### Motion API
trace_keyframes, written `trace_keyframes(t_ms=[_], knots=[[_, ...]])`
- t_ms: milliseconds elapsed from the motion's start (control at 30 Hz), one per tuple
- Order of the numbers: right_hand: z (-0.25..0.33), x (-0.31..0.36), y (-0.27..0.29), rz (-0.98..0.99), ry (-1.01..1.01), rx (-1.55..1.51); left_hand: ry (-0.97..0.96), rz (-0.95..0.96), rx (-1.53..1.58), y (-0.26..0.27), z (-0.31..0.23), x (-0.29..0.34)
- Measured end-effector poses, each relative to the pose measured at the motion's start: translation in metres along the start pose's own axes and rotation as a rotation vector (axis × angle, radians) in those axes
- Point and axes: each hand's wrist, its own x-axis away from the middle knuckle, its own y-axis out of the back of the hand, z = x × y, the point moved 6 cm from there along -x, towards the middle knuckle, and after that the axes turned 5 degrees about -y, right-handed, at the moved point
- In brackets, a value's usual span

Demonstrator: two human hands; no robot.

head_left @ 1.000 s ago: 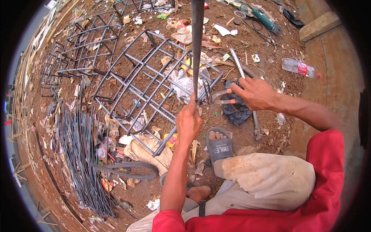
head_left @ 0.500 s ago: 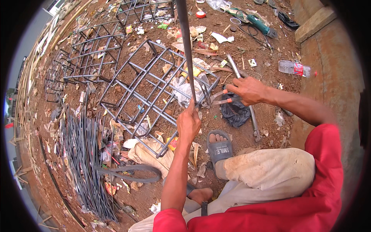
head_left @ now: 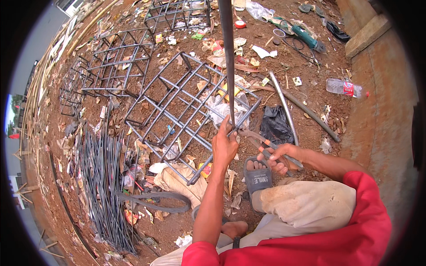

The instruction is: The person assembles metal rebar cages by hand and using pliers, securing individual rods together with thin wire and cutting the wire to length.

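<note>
Left hand [head_left: 224, 144] grips dark straight steel rod [head_left: 229, 53] | right hand [head_left: 282, 158] clamps orange-and-grey metal pincers [head_left: 270, 144] | grey steel-bar grid [head_left: 179, 121] stands joined; work at fingertips seems unfinished, partly hidden

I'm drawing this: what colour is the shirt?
The shirt is red; the head view shows it best.

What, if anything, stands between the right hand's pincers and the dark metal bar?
Nothing visible. The right hand holds the pincers, their head close to the left hand at the lower end of the dark metal bar; jaw contact is too small to tell.
</note>
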Motion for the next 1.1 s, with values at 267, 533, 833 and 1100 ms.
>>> trace_keyframes(t_ms=[267,533,833,1100], knots=[[0.04,0.031,-0.023,-0.848,0.322,1.508,0.034,-0.113,0.046,0.005,0.007,0.001],[0.036,0.021,-0.017,-0.477,-0.02,0.791,0.104,-0.143,0.138,0.007,0.005,0.002],[0.045,0.03,0.0,-0.239,-0.066,0.439,0.051,-0.117,0.062,0.005,0.003,0.001],[0.084,0.064,-0.043,-1.096,0.467,2.265,-0.192,-0.131,-0.148,0.008,-0.01,0.005]])
